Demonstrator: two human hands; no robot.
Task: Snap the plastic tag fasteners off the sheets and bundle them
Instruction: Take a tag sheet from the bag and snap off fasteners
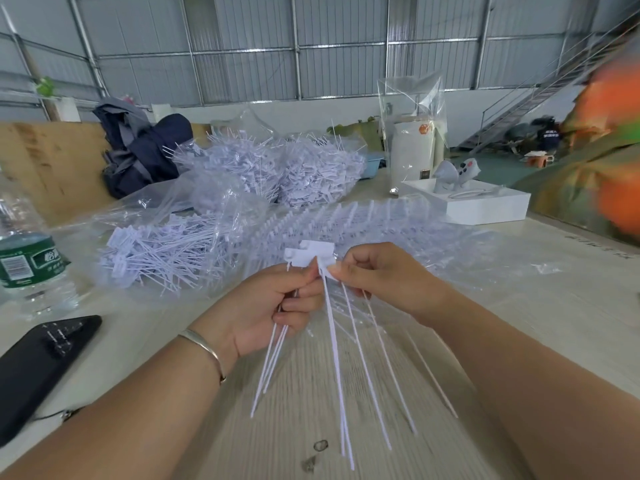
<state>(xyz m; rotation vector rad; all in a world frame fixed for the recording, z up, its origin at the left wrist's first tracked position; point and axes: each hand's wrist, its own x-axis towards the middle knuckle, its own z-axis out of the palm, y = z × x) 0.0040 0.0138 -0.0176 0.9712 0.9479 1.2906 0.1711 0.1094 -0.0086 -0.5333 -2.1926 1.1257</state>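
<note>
My left hand [277, 306] grips a small bundle of white plastic tag fasteners [273, 362]; their flat heads [306, 254] stick up above my fingers and the thin tails hang down toward me. My right hand [377, 275] pinches the head end of a few more fasteners [360, 358], right beside the left hand's bundle, tails fanning over the table. Behind the hands lies a sheet of joined fasteners [346, 216] on clear plastic. A loose pile of separated fasteners [162, 251] sits at the left.
Bags full of fasteners [277, 168] stand behind. A water bottle [27, 258] and a black phone [38, 368] lie at the left. A white box [485, 202] and a wrapped cylinder [412, 150] are at the right. A person in orange [602, 150] is at the far right.
</note>
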